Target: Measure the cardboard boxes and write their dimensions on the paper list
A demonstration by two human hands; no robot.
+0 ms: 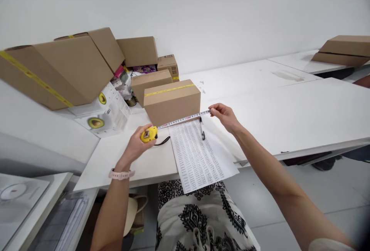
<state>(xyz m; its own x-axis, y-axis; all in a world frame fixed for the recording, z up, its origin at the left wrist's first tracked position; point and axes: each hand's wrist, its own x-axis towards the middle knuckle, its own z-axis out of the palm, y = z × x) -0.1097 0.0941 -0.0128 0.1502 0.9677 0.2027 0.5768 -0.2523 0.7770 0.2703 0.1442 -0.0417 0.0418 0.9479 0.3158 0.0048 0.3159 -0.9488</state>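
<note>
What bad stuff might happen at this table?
The thin white measuring blade might slip from the right hand and spring back toward the left hand, holding the yellow case. The printed white paper overhangs the white table, so a bump might slide it off with the slim black pen.

A pale pink wristband [121, 174] sits left of centre, a whitish sleeve [329, 245] lower right, and black-patterned white clothing [179, 214] with a drawstring [197, 237] bottom centre.

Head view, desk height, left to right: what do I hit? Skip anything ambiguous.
Avocado-printed box → left hand holding yellow tape-measure case → pen → right hand pinching the tape blade's end → far-right carton.
</note>
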